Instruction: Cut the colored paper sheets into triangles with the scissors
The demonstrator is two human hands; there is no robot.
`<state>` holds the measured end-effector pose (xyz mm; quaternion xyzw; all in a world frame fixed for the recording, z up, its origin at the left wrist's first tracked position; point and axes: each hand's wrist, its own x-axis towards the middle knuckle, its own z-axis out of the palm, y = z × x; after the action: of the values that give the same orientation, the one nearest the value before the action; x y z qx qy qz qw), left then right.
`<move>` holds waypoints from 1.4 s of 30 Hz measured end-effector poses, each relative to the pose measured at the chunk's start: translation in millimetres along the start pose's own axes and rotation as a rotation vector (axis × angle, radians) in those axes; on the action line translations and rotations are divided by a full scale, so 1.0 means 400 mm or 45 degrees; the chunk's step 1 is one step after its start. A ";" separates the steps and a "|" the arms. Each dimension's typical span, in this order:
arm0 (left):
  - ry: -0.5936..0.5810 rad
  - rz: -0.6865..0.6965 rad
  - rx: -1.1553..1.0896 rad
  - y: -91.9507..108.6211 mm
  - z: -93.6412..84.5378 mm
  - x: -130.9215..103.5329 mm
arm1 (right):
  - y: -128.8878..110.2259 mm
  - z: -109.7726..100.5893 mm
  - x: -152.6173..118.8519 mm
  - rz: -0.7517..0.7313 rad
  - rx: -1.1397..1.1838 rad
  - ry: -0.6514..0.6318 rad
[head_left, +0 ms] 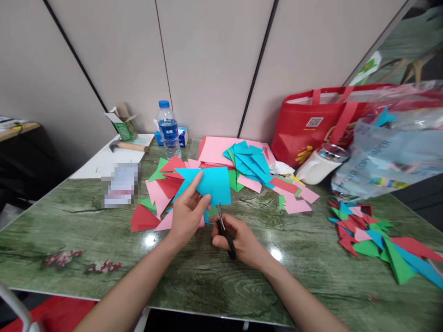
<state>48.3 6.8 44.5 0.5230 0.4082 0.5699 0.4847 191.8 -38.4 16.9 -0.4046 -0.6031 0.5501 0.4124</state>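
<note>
My left hand (pixel 188 210) pinches a sheet of blue paper (pixel 216 184) between thumb and fingers above the table. The sheet has a straight right edge and a pointed left corner. My right hand (pixel 238 240) is closed around black-handled scissors (pixel 222 223), whose metal tips point up at the sheet's lower edge. Whether the blades touch the paper I cannot tell. Under and around my left hand lie cut pieces of red paper (pixel 143 217), pink paper (pixel 157 196) and green paper. A heap of blue paper pieces (pixel 251 161) rests just behind, on larger pink sheets (pixel 216 148).
Along the back stand a water bottle (pixel 169 133), a tissue box (pixel 183 137) and a small open carton (pixel 124 127). A hammer (pixel 129 146) lies at left. To the right are a red bag (pixel 308 124), a white mug (pixel 318 166), a plastic bag (pixel 377 157) and folded paper scraps (pixel 367 249).
</note>
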 end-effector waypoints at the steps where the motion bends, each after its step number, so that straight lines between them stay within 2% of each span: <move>1: -0.005 -0.009 0.028 -0.001 0.001 -0.003 | -0.001 0.001 0.000 0.002 -0.002 0.007; 12: -0.082 -0.083 -0.003 0.010 0.020 -0.017 | -0.008 0.005 0.000 0.010 0.070 -0.032; 18: -0.024 -0.049 0.054 0.008 0.019 -0.017 | -0.004 0.008 0.000 0.037 0.094 -0.039; 23: -0.078 -0.063 -0.017 0.001 0.020 -0.015 | 0.001 0.009 0.001 0.037 0.110 -0.032; 32: -0.074 -0.041 -0.045 -0.005 0.025 -0.019 | 0.001 0.006 0.004 0.062 0.069 -0.010; 42: -0.013 -0.054 -0.024 0.010 0.037 -0.025 | -0.002 0.006 0.005 0.064 0.006 0.004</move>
<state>62.3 -4.4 48.3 0.5125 0.4112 0.5608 0.5037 188.7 -37.2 17.6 -0.4197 -0.5907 0.5609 0.4003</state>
